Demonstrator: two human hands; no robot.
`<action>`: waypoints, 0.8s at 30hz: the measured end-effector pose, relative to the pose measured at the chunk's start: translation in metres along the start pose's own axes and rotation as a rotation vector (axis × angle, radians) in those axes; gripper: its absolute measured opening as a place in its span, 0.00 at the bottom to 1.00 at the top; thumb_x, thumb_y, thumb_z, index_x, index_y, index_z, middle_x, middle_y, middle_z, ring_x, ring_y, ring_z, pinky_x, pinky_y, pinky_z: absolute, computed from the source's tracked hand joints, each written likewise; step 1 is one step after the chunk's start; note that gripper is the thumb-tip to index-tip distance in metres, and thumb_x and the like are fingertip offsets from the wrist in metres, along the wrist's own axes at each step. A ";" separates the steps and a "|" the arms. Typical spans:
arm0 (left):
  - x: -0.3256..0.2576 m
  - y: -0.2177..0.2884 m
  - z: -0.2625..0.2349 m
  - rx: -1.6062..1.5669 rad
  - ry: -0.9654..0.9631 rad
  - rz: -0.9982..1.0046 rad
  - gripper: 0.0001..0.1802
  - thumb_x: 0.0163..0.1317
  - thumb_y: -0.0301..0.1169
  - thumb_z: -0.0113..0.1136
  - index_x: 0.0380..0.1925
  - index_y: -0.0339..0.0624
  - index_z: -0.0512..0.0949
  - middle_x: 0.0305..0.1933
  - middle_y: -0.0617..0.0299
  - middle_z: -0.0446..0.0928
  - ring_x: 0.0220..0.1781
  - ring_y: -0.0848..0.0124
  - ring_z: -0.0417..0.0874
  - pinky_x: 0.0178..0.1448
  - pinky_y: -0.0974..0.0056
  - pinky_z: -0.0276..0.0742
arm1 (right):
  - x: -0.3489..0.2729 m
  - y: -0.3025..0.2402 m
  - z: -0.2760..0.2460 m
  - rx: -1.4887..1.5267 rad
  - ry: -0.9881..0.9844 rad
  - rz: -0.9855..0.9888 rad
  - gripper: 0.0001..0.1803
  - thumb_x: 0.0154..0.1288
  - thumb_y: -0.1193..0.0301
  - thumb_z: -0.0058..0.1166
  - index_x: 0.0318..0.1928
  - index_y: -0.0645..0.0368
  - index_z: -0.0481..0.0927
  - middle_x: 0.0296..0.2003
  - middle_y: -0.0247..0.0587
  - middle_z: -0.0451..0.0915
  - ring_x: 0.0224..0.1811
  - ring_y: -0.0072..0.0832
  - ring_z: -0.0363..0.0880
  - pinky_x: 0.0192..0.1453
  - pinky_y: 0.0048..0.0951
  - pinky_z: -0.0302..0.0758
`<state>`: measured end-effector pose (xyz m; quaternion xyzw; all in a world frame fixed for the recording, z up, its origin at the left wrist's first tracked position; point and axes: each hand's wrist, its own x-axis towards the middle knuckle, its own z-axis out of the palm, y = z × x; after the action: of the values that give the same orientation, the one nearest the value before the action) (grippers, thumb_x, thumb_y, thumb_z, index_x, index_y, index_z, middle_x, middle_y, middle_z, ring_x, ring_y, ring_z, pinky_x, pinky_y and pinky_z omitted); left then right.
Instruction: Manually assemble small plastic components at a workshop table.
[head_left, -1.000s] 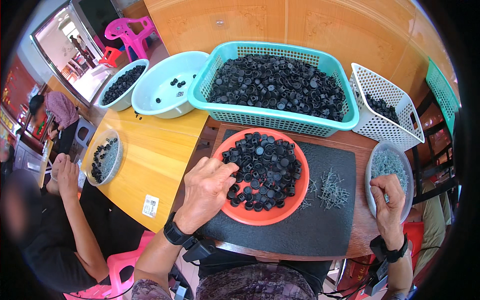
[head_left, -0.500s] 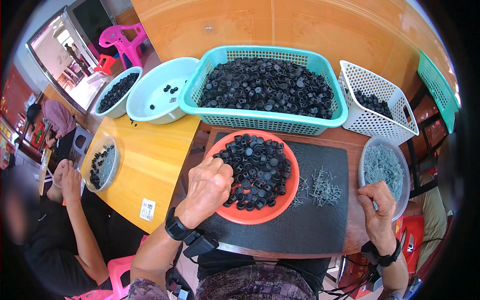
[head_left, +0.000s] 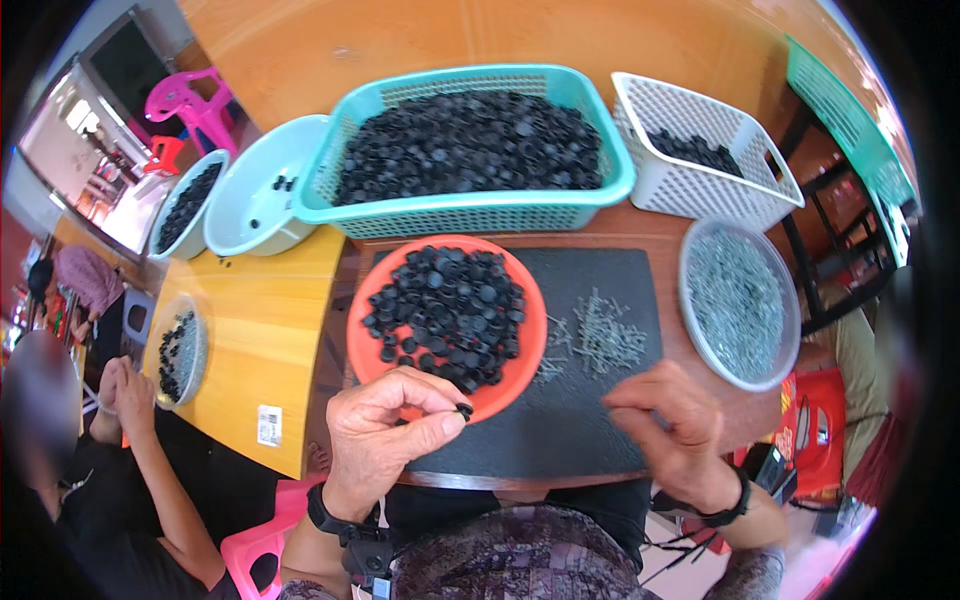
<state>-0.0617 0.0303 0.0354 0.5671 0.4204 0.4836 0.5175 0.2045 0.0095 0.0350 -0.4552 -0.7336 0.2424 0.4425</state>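
My left hand [head_left: 385,425] pinches a small black plastic cap [head_left: 464,411] between thumb and forefinger, at the near rim of an orange-red bowl [head_left: 532,365]. Many similar black caps [head_left: 450,305] fill that bowl. Over the right part of the dark mat [head_left: 570,440], my right hand [head_left: 680,430] has its thumb and fingers pressed together; anything between them is too small to make out. Beyond it, a loose heap of thin silvery screws [head_left: 610,335] lies on the mat, beside the bowl.
A teal basket [head_left: 470,212] of black caps stands behind the bowl, with a white basket [head_left: 680,195] to its right. A clear tub [head_left: 687,300] of screws sits at right. Light-blue basins [head_left: 235,215] stand at left, where another person's hands [head_left: 125,395] work near a yellow table [head_left: 280,340].
My left hand has come nearer from over the bowl and now shows a black cap. My right hand has moved left from the screw tub to above the mat. The view has shifted.
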 end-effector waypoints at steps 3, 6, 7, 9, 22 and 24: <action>-0.006 -0.004 0.024 -0.145 -0.048 -0.031 0.05 0.50 0.17 0.65 0.28 0.31 0.78 0.35 0.54 0.80 0.35 0.76 0.78 0.39 0.72 0.74 | 0.002 -0.009 0.024 0.181 0.000 -0.072 0.09 0.48 0.82 0.61 0.34 0.65 0.79 0.29 0.45 0.79 0.28 0.36 0.76 0.33 0.32 0.71; -0.009 -0.013 0.042 -0.157 -0.075 -0.071 0.05 0.51 0.17 0.65 0.29 0.31 0.78 0.34 0.55 0.79 0.34 0.77 0.77 0.38 0.73 0.73 | -0.002 -0.011 0.038 0.290 0.022 0.005 0.09 0.50 0.81 0.61 0.34 0.65 0.79 0.28 0.44 0.79 0.29 0.36 0.75 0.33 0.32 0.71; -0.010 -0.016 0.048 -0.135 -0.061 -0.075 0.05 0.51 0.17 0.65 0.29 0.31 0.79 0.34 0.55 0.79 0.34 0.77 0.76 0.37 0.73 0.72 | -0.005 -0.010 0.039 0.283 0.025 0.021 0.09 0.50 0.81 0.61 0.34 0.65 0.79 0.28 0.44 0.79 0.29 0.36 0.75 0.33 0.32 0.71; -0.014 -0.019 0.055 -0.118 -0.058 -0.073 0.05 0.51 0.17 0.64 0.28 0.32 0.78 0.33 0.58 0.79 0.33 0.78 0.76 0.36 0.74 0.71 | -0.011 -0.009 0.042 0.323 0.050 0.088 0.08 0.51 0.81 0.60 0.34 0.64 0.79 0.27 0.43 0.78 0.29 0.36 0.75 0.33 0.32 0.70; -0.019 -0.026 0.077 -0.090 -0.029 -0.111 0.05 0.53 0.18 0.63 0.28 0.33 0.76 0.32 0.62 0.78 0.31 0.81 0.76 0.35 0.75 0.71 | -0.029 -0.002 0.040 0.395 0.032 0.315 0.07 0.56 0.79 0.59 0.37 0.64 0.77 0.28 0.40 0.74 0.26 0.24 0.72 0.29 0.24 0.69; -0.019 -0.026 0.079 -0.112 0.002 -0.116 0.05 0.54 0.19 0.63 0.31 0.33 0.77 0.32 0.63 0.78 0.32 0.80 0.76 0.36 0.75 0.72 | -0.031 0.000 0.041 0.374 0.030 0.301 0.08 0.56 0.80 0.59 0.37 0.65 0.77 0.29 0.39 0.74 0.26 0.23 0.73 0.29 0.23 0.70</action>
<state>0.0132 0.0008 0.0073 0.5113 0.4253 0.4762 0.5753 0.1749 -0.0160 0.0013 -0.4730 -0.5932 0.4307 0.4888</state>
